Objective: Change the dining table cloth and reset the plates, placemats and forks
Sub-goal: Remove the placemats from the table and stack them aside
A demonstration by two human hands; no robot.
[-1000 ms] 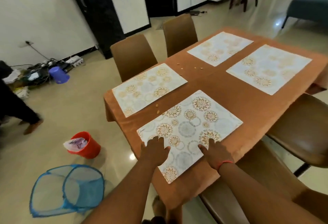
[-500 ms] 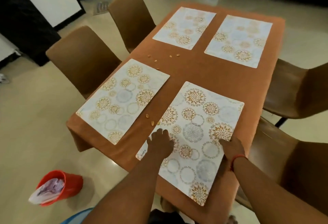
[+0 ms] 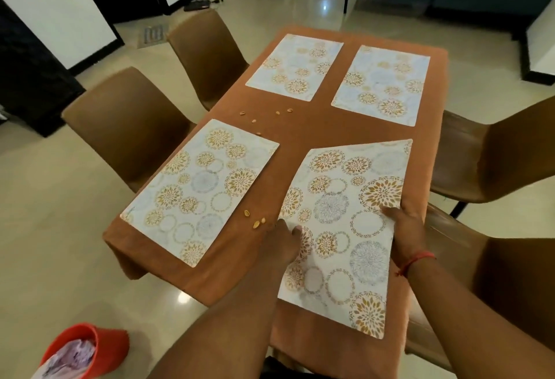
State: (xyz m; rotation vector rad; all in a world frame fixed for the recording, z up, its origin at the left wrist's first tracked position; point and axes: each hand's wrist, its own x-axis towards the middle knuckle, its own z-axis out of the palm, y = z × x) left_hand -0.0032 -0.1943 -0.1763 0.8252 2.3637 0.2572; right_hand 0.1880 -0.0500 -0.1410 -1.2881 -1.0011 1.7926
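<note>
Gripping the near placemat (image 3: 342, 228) by its side edges, left hand (image 3: 283, 243) and right hand (image 3: 405, 228) pinch it. Three more placemats lie on the brown tablecloth (image 3: 300, 132).

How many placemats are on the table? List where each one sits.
4. Near right placemat, under both hands; near left placemat; far left placemat; far right placemat. None looks hidden.

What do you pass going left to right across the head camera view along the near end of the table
Red bucket on the floor → near-left placemat → small shells on the orange cloth → left hand → placemat being held → right hand → brown chair.
</note>
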